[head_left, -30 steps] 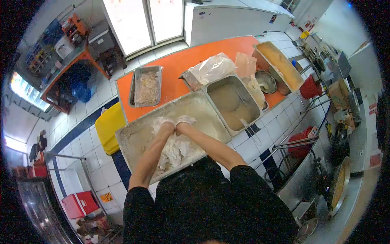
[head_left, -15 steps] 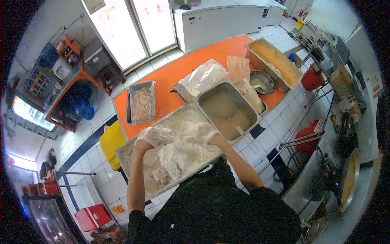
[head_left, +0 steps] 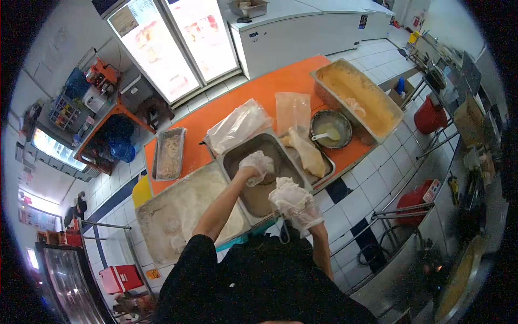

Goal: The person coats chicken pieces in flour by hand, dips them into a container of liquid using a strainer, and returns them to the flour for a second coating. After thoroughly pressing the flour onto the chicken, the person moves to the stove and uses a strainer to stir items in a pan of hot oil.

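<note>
Black top [head_left: 259, 286], sleeves [head_left: 181, 259] ending around the elbow, forearms bare. Left hand [head_left: 258, 164] and right hand [head_left: 295, 204] both in thin, whitish, crinkly disposable gloves, loose at the cuffs.

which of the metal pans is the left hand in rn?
The deep square steel pan of brown liquid: the gloved left hand reaches into it. The wide steel flour tray beside it is untouched.

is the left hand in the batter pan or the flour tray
In the batter pan: the gloved left hand sits inside its rim, over the brownish liquid. The flour tray beside it is untouched.
</note>
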The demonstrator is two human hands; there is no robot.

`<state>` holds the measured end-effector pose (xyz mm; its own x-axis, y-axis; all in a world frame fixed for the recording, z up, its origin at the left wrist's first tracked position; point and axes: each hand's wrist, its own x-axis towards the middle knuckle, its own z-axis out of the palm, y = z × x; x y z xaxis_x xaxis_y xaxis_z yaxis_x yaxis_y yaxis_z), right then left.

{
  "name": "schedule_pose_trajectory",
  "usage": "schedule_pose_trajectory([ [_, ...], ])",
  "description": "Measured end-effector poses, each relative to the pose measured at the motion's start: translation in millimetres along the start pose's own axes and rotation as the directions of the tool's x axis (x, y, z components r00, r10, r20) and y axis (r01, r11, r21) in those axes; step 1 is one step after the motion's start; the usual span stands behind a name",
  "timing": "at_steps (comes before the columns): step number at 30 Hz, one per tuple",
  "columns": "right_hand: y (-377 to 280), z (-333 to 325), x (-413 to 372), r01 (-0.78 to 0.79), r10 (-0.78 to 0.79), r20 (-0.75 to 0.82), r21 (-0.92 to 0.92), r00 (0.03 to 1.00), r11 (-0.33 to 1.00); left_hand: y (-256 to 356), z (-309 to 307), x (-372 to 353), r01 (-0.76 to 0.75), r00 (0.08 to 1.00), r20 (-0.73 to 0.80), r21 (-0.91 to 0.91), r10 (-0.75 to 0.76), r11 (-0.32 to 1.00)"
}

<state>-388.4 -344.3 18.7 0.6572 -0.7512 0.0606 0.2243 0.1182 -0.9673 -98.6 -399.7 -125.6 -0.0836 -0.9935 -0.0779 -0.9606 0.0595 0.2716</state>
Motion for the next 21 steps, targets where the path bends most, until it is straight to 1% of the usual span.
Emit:
schedule_pose_trajectory([
  [1, 13.5, -10.3, 0.5, -0.182, 0.200, -0.066, 0.214, 0.978, 0.960, -5.2, 31.6, 10.4, 0.062, 0.998, -0.012, 0.056, -0.061, 0.997],
  [2, 22.7, -23.3, 5.7, 0.067, -0.031, 0.082, -0.478, 0.996, 0.876, 16.7, 10.5, 5.3, 0.078, 0.997, -0.010, 0.052, -0.078, 0.996],
  [3, 31.6, -33.5, 7.8, 0.062, -0.019, 0.096, -0.470, 0.995, 0.881, 37.6, -12.3, -4.2, 0.132, 0.991, -0.041, 0.103, -0.128, 0.986],
  [4, 26.2, -35.3, 13.0, -0.042, 0.057, 0.071, -0.204, 0.996, 0.978, 52.8, -27.5, -13.3, 0.185, 0.982, -0.069, 0.153, -0.176, 0.971],
  [5, 21.1, -35.1, 16.7, -0.148, 0.143, 0.064, 0.080, 0.988, 0.986, 52.1, -18.5, -19.9, 0.201, 0.979, -0.056, 0.151, -0.195, 0.968],
  [6, 14.7, -35.1, 20.6, -0.163, 0.156, 0.074, 0.086, 0.985, 0.983, 50.8, -8.0, -25.7, 0.376, 0.921, -0.121, 0.030, -0.370, 0.926],
  [7, 7.1, -35.2, 26.2, -0.191, 0.184, 0.067, 0.118, 0.981, 0.975, 51.8, -0.6, -30.7, 0.526, 0.827, -0.169, -0.101, -0.536, 0.845],
  [8, 3.5, -35.8, 31.3, -0.216, 0.209, 0.062, 0.146, 0.976, 0.966, 97.3, -52.0, -45.9, 0.646, 0.740, -0.023, -0.258, -0.672, 0.719],
  [9, 15.9, -40.7, 36.1, -0.221, 0.212, 0.077, 0.140, 0.974, 0.965, 112.2, -61.7, -57.4, 0.650, 0.759, 0.120, -0.188, -0.640, 0.736],
  [10, 39.5, -49.3, 42.4, -0.207, 0.210, 0.126, -0.031, 0.970, 0.978, 120.5, -61.2, -67.5, 0.644, 0.755, 0.261, -0.121, -0.601, 0.756],
  [11, 53.1, -55.9, 46.4, -0.181, 0.217, 0.174, -0.200, 0.961, 0.963, 108.4, -22.9, -73.2, 0.656, 0.746, 0.259, -0.128, -0.614, 0.744],
  [12, 55.1, -61.0, 46.5, -0.189, 0.229, 0.192, -0.206, 0.954, 0.960, 84.5, 41.9, -77.3, 0.514, 0.846, 0.261, -0.164, -0.465, 0.842],
  [13, 55.7, -66.3, 46.9, 0.050, 0.132, 0.293, -0.540, 0.947, 0.840, 75.8, 81.1, -83.8, 0.356, 0.919, 0.253, -0.200, -0.303, 0.913],
  [14, 56.6, -68.5, 47.5, 0.309, 0.071, 0.423, -0.757, 0.903, 0.576, 86.6, 85.4, -92.7, 0.374, 0.913, 0.252, -0.210, -0.319, 0.903],
  [15, 60.2, -69.3, 45.7, 0.319, 0.081, 0.440, -0.753, 0.894, 0.575, 97.5, 88.8, -97.7, 0.528, 0.818, 0.328, -0.754, -0.473, 0.391],
  [16, 65.2, -71.1, 42.6, 0.262, 0.111, 0.404, -0.753, 0.908, 0.603, 105.0, 89.9, -96.8, 0.346, 0.719, 0.477, -0.876, -0.505, -0.336],
  [17, 64.5, -69.3, 43.9, 0.202, 0.137, 0.363, -0.751, 0.922, 0.629, 101.1, 103.3, -88.9, 0.334, 0.719, 0.471, -0.879, -0.512, -0.339],
  [18, 63.2, -68.5, 47.8, 0.206, 0.137, 0.367, -0.751, 0.920, 0.627, 93.8, 120.7, -79.4, 0.349, 0.754, 0.349, -0.931, -0.556, -0.111],
  [19, 54.0, -64.1, 52.9, 0.476, -0.003, 0.522, -0.775, 0.853, 0.416, 89.5, 133.1, -75.3, 0.352, 0.793, 0.224, -0.928, -0.567, 0.125],
  [20, 45.2, -60.2, 55.4, 0.683, -0.096, 0.677, -0.715, 0.729, 0.148, 91.6, 131.3, -79.9, 0.350, 0.796, 0.222, -0.928, -0.563, 0.128],
  [21, 37.5, -54.7, 51.4, 0.680, -0.095, 0.674, -0.718, 0.733, 0.146, 96.2, 130.6, -91.6, 0.181, 0.804, 0.097, -0.980, -0.587, 0.085],
])
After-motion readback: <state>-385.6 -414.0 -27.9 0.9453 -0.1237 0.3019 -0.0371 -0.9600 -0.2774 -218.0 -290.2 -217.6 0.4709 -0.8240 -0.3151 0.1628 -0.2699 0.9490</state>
